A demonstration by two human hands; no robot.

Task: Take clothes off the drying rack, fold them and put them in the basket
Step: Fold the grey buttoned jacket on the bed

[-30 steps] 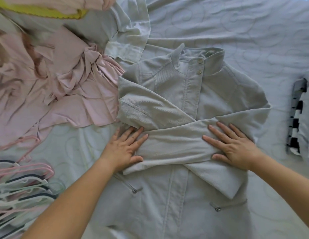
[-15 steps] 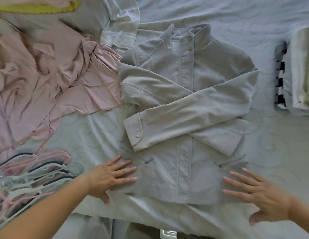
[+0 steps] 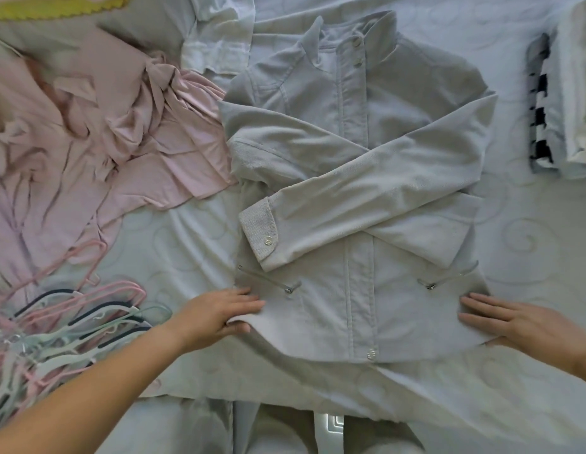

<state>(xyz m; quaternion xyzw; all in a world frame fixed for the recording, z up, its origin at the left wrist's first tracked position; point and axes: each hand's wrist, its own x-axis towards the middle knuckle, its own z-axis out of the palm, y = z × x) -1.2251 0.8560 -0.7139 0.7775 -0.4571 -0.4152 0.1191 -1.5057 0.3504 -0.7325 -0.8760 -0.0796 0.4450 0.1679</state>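
On the pale quilted bedcover (image 3: pixel 173 244), a tangle of pink, mint and dark hangers (image 3: pixel 72 322) lay at my far left, with a crumpled pink garment (image 3: pixel 105 132) spread beyond it and a white shirt cuff (image 3: pixel 216 44) near the top edge. My left hand (image 3: pixel 219 312) pinched the lower left corner of the grey jacket (image 3: pixel 360 178), fingers flat on top and thumb tucked under the raised hem. The jacket lay face up in the middle of the bed, buttoned, collar away from me, both sleeves crossed over the chest, the upper sleeve's buttoned cuff pointing left. My right hand (image 3: pixel 514 322) pinched the lower right corner in the same way, fingers straight and close together on the cloth, thumb beneath the edge. At far right, well apart from the jacket, sat a folded stack (image 3: pixel 543 103) that included a black-and-white striped piece.
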